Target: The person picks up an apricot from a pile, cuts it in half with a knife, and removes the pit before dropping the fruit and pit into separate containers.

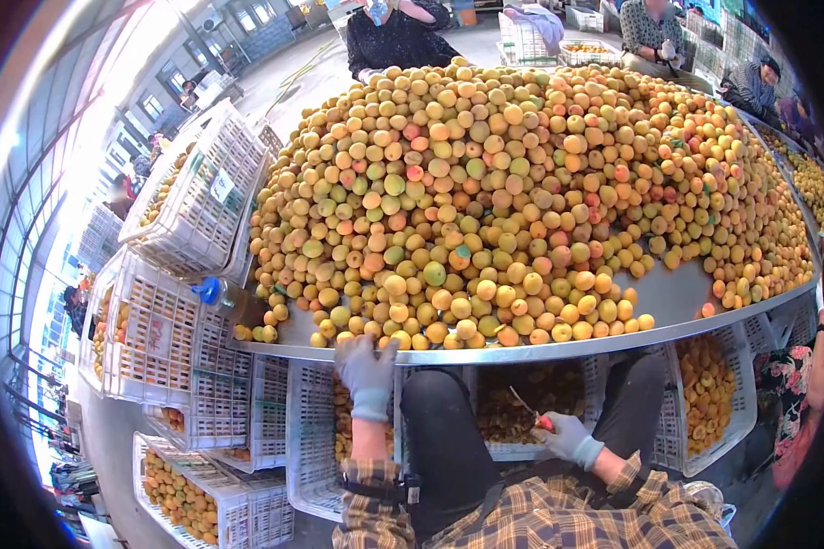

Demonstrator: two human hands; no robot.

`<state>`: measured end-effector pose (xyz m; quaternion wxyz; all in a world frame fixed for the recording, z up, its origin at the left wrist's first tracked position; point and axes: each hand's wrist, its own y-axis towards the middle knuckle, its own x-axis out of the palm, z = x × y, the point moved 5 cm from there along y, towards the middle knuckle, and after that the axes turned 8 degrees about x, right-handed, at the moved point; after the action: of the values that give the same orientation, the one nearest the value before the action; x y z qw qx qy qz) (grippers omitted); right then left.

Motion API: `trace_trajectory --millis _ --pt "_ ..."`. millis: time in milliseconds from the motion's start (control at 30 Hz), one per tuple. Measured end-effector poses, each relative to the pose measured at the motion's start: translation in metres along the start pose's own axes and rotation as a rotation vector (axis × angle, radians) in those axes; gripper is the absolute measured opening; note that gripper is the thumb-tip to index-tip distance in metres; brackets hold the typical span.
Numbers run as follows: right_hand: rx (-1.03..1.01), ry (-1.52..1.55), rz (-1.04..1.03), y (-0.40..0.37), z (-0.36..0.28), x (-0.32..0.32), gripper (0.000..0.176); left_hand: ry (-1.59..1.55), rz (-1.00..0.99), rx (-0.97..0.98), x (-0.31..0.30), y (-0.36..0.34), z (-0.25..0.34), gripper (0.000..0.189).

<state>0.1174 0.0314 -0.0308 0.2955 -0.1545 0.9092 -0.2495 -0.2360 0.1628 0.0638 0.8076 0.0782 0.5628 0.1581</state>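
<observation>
My left hand (366, 373), in a grey glove, reaches up to the metal rim (485, 354) of the table. Its thumb and fingers are apart beside the nearest apricots (403, 337), and nothing shows held in it. Low between my knees, my right hand (572, 439), also gloved, is closed around the red handle of a small knife (547, 423). The thin blade points up and left, over a crate (504, 452) of dark, cut-looking pieces. A large heap of yellow-orange apricots (485, 183) covers most of the table.
White plastic crates of fruit (156, 334) stack at the left; another crate (742, 416) stands right of my knee. A blue-capped bottle (233, 300) lies at the table's left end. One person (395, 41) is across the table, and others are at the right.
</observation>
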Motion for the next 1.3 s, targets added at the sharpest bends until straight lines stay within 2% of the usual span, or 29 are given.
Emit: trace_trajectory --millis 33,133,233,267,300,367,400,433,533,567,633,667,700,767,800,833,900,933,1000,1033,1100,1167,1233,1267,1300 --pt "-0.018 -0.012 -0.007 -0.002 -0.002 0.001 0.035 0.07 -0.157 -0.027 0.015 0.006 0.005 0.044" --pt "0.015 -0.023 -0.037 -0.002 0.002 0.002 0.035 0.159 -0.053 0.038 0.029 0.007 0.016 0.043" --pt "0.059 0.023 -0.046 -0.007 -0.002 0.001 0.034 0.086 -0.003 0.031 0.03 0.004 0.012 0.041" --pt "0.06 0.068 -0.024 -0.007 -0.011 -0.003 0.034 -0.061 0.021 0.057 0.024 -0.002 0.015 0.039" --pt "0.058 0.08 -0.015 -0.007 -0.017 -0.006 0.034 -0.06 0.021 0.072 0.021 -0.007 0.019 0.039" --pt "-0.13 0.155 0.081 -0.014 -0.032 -0.012 0.034 -0.642 0.164 0.017 0.014 -0.023 0.025 0.04" --pt "-0.118 0.163 0.085 -0.015 -0.033 -0.011 0.034 -0.667 0.132 0.111 0.009 -0.029 0.036 0.041" --pt "-0.169 0.182 0.092 -0.015 -0.036 -0.01 0.034 -0.672 0.119 0.116 0.006 -0.034 0.047 0.041" --pt "-0.224 0.287 0.068 -0.015 -0.038 -0.012 0.035 -1.455 -0.1 -0.131 0.017 -0.049 0.092 0.039" --pt "-0.233 0.373 0.023 -0.018 -0.038 -0.013 0.035 -1.469 -0.123 -0.125 0.015 -0.053 0.108 0.039" --pt "-0.268 0.425 0.03 -0.026 -0.045 -0.024 0.033 -2.013 -0.369 -0.363 0.024 -0.07 0.146 0.038" --pt "-0.269 0.574 -0.007 -0.03 -0.049 -0.028 0.036 -2.035 -0.401 -0.456 0.027 -0.077 0.161 0.039" --pt "-0.274 0.721 -0.046 -0.035 -0.052 -0.033 0.04 -2.048 -0.428 -0.462 0.033 -0.083 0.168 0.039" --pt "-0.259 0.718 -0.009 -0.045 -0.05 -0.047 0.038 -2.129 -0.684 -0.6 0.05 -0.105 0.181 0.043" --pt "-0.205 0.792 -0.071 -0.047 -0.044 -0.047 0.033 -2.328 -0.82 -0.609 0.053 -0.112 0.191 0.043" --pt "-0.15 0.867 -0.136 -0.049 -0.039 -0.047 0.027 -2.296 -0.863 -0.622 0.057 -0.119 0.196 0.045" --pt "-0.154 0.792 -0.086 -0.057 -0.035 -0.051 0.024 -2.033 -0.764 -0.483 0.065 -0.128 0.205 0.052" --pt "-0.172 0.789 -0.073 -0.058 -0.031 -0.05 0.023 -2.038 -0.769 -0.486 0.068 -0.132 0.208 0.052" --pt "-0.188 0.786 -0.062 -0.06 -0.026 -0.048 0.021 -1.673 -0.635 -0.157 0.07 -0.132 0.205 0.061" --pt "-0.164 0.824 -0.078 -0.061 -0.024 -0.046 0.021 -1.673 -0.636 -0.161 0.072 -0.135 0.205 0.061" --pt "-0.137 0.862 -0.096 -0.062 -0.023 -0.043 0.02 -1.492 -0.52 0.025 0.067 -0.134 0.206 0.064" --pt "-0.116 0.841 -0.089 -0.062 -0.025 -0.043 0.019 -1.507 -0.528 0.026 0.07 -0.136 0.203 0.063" --pt "-0.116 0.807 -0.087 -0.063 -0.029 -0.045 0.02 -1.493 -0.644 0.065 0.08 -0.138 0.201 0.06" --pt "-0.121 0.775 -0.086 -0.063 -0.031 -0.045 0.02 -1.498 -0.641 0.062 0.082 -0.139 0.2 0.06" --pt "-0.119 0.77 -0.088 -0.062 -0.032 -0.045 0.02 -1.597 -0.708 -0.039 0.085 -0.141 0.2 0.058"
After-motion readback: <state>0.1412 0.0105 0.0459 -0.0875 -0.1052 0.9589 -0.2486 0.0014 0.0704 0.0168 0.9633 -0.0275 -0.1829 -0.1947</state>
